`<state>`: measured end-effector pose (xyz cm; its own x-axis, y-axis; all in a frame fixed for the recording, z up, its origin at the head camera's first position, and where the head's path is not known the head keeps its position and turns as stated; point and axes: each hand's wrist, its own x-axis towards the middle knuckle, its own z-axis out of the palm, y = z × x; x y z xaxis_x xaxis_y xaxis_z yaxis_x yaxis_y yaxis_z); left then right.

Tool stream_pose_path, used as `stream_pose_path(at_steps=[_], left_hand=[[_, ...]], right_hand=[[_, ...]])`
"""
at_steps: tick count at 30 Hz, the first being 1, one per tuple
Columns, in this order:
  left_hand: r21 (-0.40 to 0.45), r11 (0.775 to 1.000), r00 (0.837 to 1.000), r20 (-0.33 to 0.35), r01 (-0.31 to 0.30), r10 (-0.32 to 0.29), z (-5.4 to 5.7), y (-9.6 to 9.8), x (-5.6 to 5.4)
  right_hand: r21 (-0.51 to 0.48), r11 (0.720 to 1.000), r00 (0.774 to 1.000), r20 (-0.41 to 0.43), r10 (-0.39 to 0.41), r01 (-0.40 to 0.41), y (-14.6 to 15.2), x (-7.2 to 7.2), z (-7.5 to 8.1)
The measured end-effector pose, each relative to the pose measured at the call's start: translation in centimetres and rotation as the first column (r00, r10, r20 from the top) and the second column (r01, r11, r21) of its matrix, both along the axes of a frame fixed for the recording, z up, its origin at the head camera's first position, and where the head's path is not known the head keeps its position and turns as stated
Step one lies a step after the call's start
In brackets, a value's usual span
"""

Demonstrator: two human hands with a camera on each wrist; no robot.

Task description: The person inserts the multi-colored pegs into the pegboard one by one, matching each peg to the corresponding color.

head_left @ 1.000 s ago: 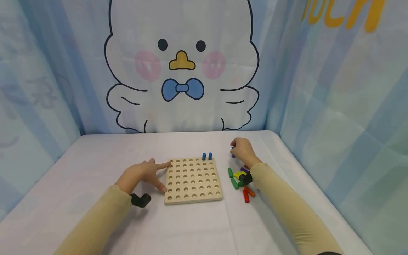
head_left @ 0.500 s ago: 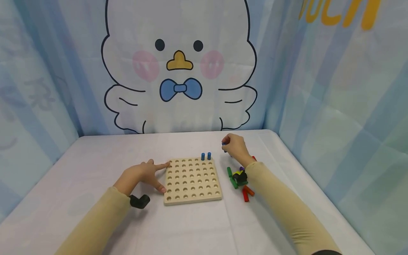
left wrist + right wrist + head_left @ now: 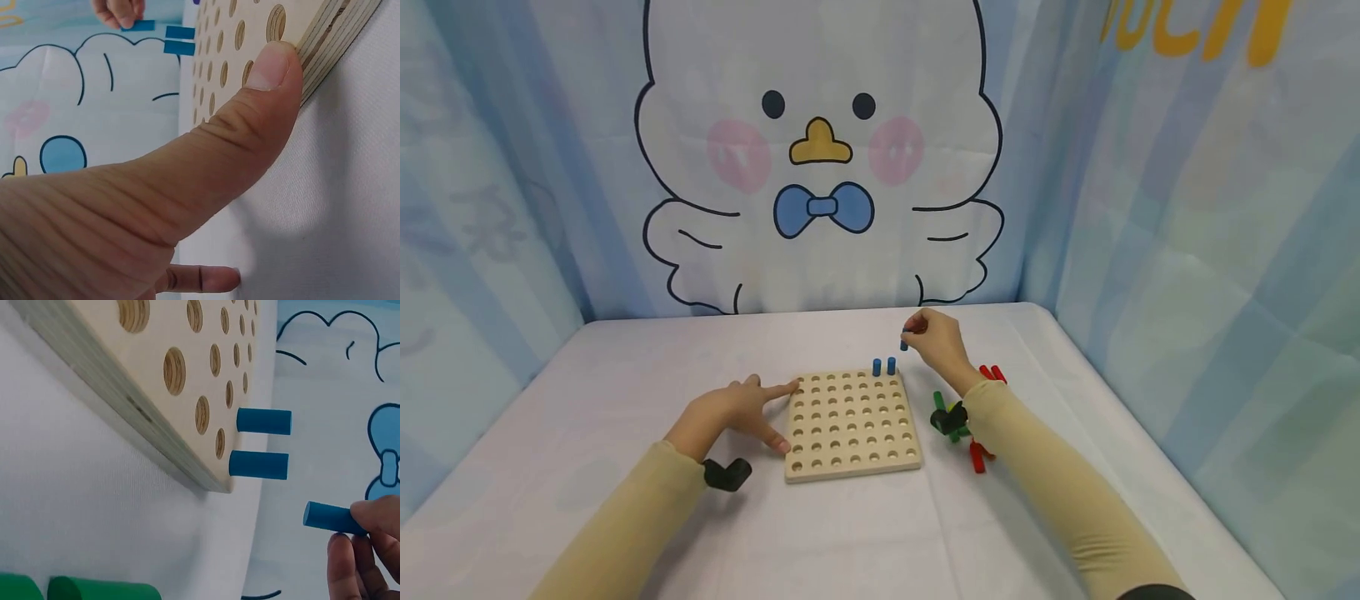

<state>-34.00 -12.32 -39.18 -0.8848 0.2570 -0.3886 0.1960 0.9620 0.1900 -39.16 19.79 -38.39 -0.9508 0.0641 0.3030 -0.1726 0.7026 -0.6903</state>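
Observation:
A square wooden pegboard (image 3: 853, 427) with rows of round holes lies on the table. Two blue pegs (image 3: 264, 421) stand upright in holes at its far right corner. My left hand (image 3: 737, 414) rests at the board's left side with fingers spread; in the left wrist view its thumb (image 3: 269, 69) presses on the edge of the board. Between thumb and fingertips, my right hand (image 3: 936, 343) pinches a third blue peg (image 3: 328, 517). That peg is held in the air just beyond and to the right of the standing pair.
Right of the board lie loose green pegs (image 3: 103, 589) and red pegs (image 3: 977, 457), partly covered by the right wrist's black camera (image 3: 950, 418). More red pegs (image 3: 992, 372) lie farther back. A curtain with a cartoon duck (image 3: 820, 250) hangs behind the table.
My right hand has moved left from the loose pegs toward the board's far right corner, carrying the blue peg. My left hand has stayed at the board's left side.

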Motion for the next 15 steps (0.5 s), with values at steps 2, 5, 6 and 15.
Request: stream_pose_path(at_steps=[2,5,6,15], left_hand=[[0.001,1.0,1.0,0.0,0.001,-0.001,-0.1,0.0,-0.1],[0.002,1.0,1.0,0.0,0.005,-0.005,-0.2,-0.1,-0.1],[0.003,1.0,1.0,0.0,0.006,-0.006,-0.2,-0.1,-0.1],[-0.002,1.0,1.0,-0.011,0.018,-0.018,-0.2,-0.1,-0.3]], right_hand=[[-0.009,1.0,1.0,-0.007,0.011,-0.011,-0.3,0.0,-0.1],[-0.016,1.0,1.0,-0.011,0.016,-0.017,-0.7,-0.1,-0.3],[-0.018,1.0,1.0,-0.01,0.016,-0.016,-0.9,-0.1,-0.3],[-0.034,0.999,0.999,0.021,0.04,-0.039,-1.8,-0.1,-0.5]])
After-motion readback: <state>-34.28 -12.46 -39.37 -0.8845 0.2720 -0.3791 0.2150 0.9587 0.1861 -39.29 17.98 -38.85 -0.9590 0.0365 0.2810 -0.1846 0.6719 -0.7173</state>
